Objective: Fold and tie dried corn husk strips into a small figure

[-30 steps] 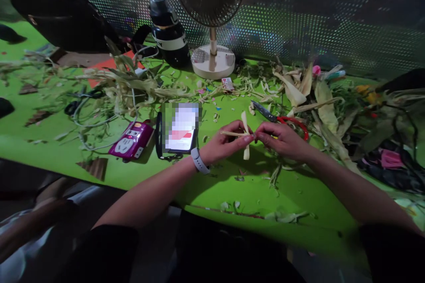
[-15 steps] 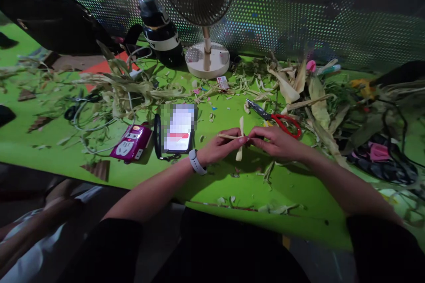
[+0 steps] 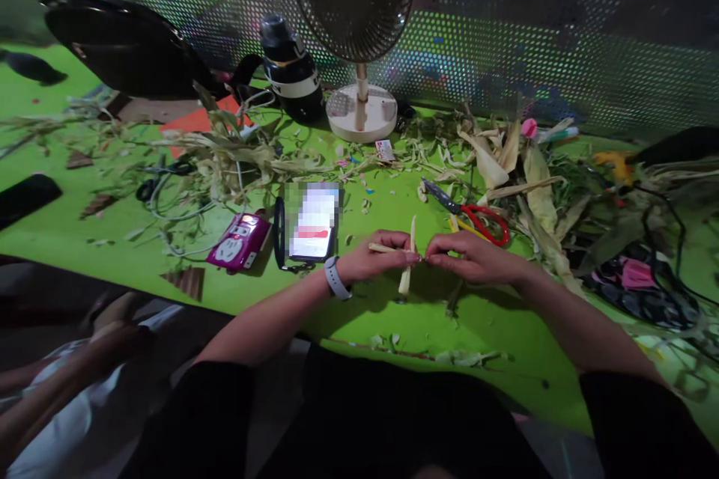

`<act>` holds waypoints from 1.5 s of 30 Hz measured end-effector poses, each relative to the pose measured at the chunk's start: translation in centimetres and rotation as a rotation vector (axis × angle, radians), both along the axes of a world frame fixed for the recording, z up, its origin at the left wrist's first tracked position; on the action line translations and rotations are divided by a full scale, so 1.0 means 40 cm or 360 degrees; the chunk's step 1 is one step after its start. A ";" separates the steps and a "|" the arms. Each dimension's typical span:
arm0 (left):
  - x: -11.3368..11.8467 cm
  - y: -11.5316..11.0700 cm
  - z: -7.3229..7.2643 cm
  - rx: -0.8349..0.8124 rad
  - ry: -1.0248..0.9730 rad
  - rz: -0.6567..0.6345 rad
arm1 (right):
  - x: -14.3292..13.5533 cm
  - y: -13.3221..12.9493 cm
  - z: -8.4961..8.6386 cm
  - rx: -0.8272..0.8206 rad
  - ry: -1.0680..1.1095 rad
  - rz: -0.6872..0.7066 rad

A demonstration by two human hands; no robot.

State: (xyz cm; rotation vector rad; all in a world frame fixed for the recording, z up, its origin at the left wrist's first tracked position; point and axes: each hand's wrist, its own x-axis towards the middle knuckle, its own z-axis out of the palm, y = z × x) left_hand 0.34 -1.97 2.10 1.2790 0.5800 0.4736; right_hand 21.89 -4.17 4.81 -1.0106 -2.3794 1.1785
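Strips of dried corn husk [image 3: 405,281] are pinched in my left hand [image 3: 380,256]. One strip stands up and down across the fingertips, and another pokes out to the left. My right hand [image 3: 475,258] is closed in a pinch just right of the crossing. A tiny pale bit shows at its fingertips, too small to name. Both hands are just above the green table [image 3: 359,314]. Beyond my right hand lie scissors with red handles [image 3: 490,223], blades pointing away to the left.
A phone [image 3: 314,228] and a purple power socket block [image 3: 239,242] lie to the left. Behind stand a fan [image 3: 362,114] and a dark bottle [image 3: 295,82]. Heaps of husk [image 3: 539,179] spread along the back and right. Another person's arm [image 3: 73,367] shows at lower left.
The whole view has shifted, so things on the table appear slightly lower and the left-hand ones farther right. My right fingertips have drawn slightly away from my left ones, and the husk stays in my left hand.
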 end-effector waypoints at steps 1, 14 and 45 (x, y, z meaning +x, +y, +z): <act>-0.001 0.004 0.004 0.0027 -0.0014 0.0046 | -0.003 -0.001 -0.004 -0.0039 0.0021 -0.0102; 0.006 0.002 0.033 0.0374 -0.0071 0.0226 | -0.030 -0.018 0.018 0.0195 -0.0042 -0.0443; 0.020 -0.019 -0.005 -0.0011 0.0043 -0.0332 | -0.060 -0.076 -0.051 -0.0902 0.0719 -0.0780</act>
